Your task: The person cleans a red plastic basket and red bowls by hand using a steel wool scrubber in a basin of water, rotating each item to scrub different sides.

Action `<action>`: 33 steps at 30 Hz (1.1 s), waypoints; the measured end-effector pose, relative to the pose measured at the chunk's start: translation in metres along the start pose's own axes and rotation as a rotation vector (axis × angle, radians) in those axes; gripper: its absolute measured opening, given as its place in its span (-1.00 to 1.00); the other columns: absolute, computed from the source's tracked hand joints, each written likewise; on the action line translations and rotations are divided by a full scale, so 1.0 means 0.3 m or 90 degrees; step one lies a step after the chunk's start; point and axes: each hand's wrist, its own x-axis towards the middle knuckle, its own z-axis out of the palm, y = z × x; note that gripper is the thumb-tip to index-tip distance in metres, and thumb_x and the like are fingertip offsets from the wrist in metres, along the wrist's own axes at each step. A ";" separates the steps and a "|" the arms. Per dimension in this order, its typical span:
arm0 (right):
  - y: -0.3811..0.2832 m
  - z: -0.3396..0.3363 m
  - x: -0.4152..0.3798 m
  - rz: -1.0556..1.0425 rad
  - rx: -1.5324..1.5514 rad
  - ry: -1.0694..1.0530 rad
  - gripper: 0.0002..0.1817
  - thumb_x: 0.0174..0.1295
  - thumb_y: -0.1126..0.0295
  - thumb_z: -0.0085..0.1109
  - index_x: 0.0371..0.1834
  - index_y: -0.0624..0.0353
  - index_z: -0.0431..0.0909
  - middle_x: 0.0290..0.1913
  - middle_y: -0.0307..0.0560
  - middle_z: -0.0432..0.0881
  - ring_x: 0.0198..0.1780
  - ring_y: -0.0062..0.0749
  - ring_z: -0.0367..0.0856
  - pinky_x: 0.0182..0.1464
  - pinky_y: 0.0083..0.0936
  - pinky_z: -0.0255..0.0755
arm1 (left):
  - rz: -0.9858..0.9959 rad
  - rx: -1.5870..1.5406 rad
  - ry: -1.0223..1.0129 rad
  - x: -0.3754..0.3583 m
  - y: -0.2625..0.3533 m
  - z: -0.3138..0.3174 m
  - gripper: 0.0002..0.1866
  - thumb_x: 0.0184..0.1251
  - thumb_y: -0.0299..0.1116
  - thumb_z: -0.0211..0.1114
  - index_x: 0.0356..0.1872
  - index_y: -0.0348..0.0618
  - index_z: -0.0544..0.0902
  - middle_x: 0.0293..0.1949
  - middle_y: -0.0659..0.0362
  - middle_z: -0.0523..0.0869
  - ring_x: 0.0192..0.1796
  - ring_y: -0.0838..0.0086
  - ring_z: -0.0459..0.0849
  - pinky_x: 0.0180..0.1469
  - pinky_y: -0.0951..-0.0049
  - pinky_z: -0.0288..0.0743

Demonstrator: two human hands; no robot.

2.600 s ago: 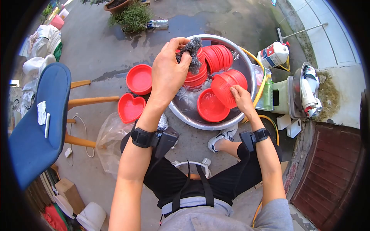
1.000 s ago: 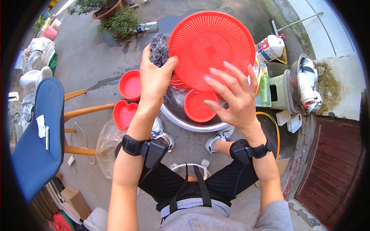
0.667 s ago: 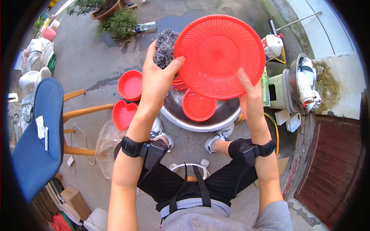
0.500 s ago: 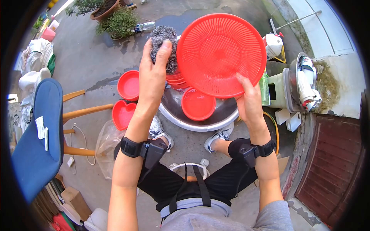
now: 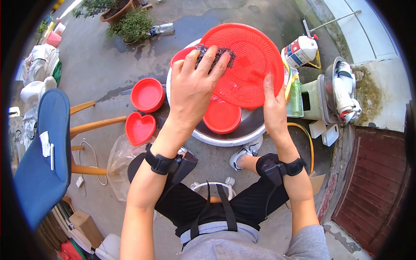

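My left hand [image 5: 195,84] is closed around a dark grey steel wool scourer [image 5: 216,58], which lies against the inside of a red plastic colander [image 5: 255,56]. My right hand [image 5: 275,106] grips the colander at its lower right rim, thumb on the inner side and fingers behind. The colander is tilted toward me above a large metal basin [image 5: 236,142]. A round red bowl [image 5: 223,117] sits in the basin below my hands. Another red piece [image 5: 182,55] shows partly behind my left hand.
A round red bowl [image 5: 147,94] and a heart-shaped red bowl [image 5: 140,128] stand on the ground left of the basin. A blue chair [image 5: 43,151] is further left. To the right are a white jug [image 5: 301,50], a green bottle [image 5: 296,97] and a yellow hose [image 5: 308,136].
My left hand has moved right and brought the scourer from beside the colander onto its inner face. The colander has come slightly left and down, tilting more.
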 end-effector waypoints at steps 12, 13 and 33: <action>0.046 0.029 0.000 -0.138 -0.130 -0.072 -0.43 0.51 0.25 -0.07 0.51 0.14 0.09 0.46 0.08 0.25 0.48 -0.19 0.21 0.47 -0.31 0.07 | -0.076 -0.355 -0.285 -0.042 0.092 0.008 -0.53 0.01 -0.57 0.28 0.05 -0.10 0.63 -0.06 0.09 0.62 -0.03 0.13 0.55 0.03 0.20 0.45; 0.049 0.034 0.002 -0.153 -0.148 -0.072 -0.43 0.51 0.27 -0.06 0.52 0.13 0.08 0.46 0.08 0.25 0.48 -0.17 0.22 0.46 -0.30 0.08 | -0.100 -0.464 -0.284 -0.040 0.092 0.011 -0.53 0.02 -0.57 0.29 0.06 -0.13 0.62 -0.07 0.07 0.62 -0.04 0.09 0.55 0.04 0.16 0.45; 0.607 0.053 -0.110 0.347 -0.181 -0.001 -0.32 0.27 0.52 0.00 0.50 0.12 0.10 0.28 0.21 0.49 0.28 -0.14 0.51 0.27 -0.31 0.38 | -0.267 -0.414 -0.103 -0.053 -0.063 -0.048 -0.56 0.15 -0.39 0.35 0.11 -0.13 0.61 -0.06 0.03 0.67 -0.05 0.07 0.63 0.05 0.20 0.50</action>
